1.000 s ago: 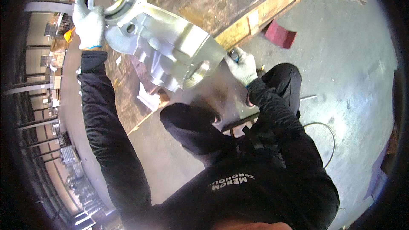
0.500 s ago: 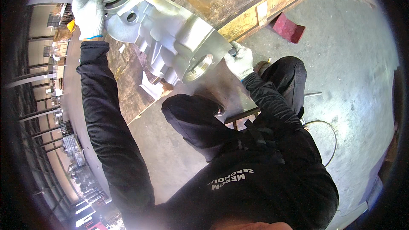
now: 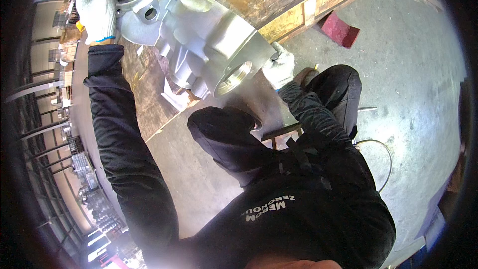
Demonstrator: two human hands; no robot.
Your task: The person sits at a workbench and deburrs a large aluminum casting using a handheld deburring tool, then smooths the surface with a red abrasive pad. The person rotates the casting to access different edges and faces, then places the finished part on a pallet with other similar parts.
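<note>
Head view, one moment, itemised.

Item 1: metal casting, large, silver-grey, with a round flanged ring at its far end and a round bored opening at its near end. It was off the ground, carried between both hands, tilted so the ring end sat higher and farther from the body than the bored end. It hung over the edge of a wooden pallet and partly over bare concrete floor.

Item 2: left hand, in a white knit glove with a blue cuff, arm stretched well forward. Fingers were curled closed over the rim of the flanged ring, bearing that end.

Item 3: right hand, same kind of glove, closed against the lower side edge of the casting beside the bored opening; how far the fingers wrapped under could not be made out.

Item 4: a dark red block lay on the floor beyond the right hand, apart from it. A thin cable curved on the floor behind the right arm.

Progress, as judged: the lift was done, since the casting rested on nothing visible. Setting it down on a surface appeared to remain; neither hand had released.

Position summary: casting spanned the gap between the hands, left hand at its far upper end, right hand at its near lower end.
</note>
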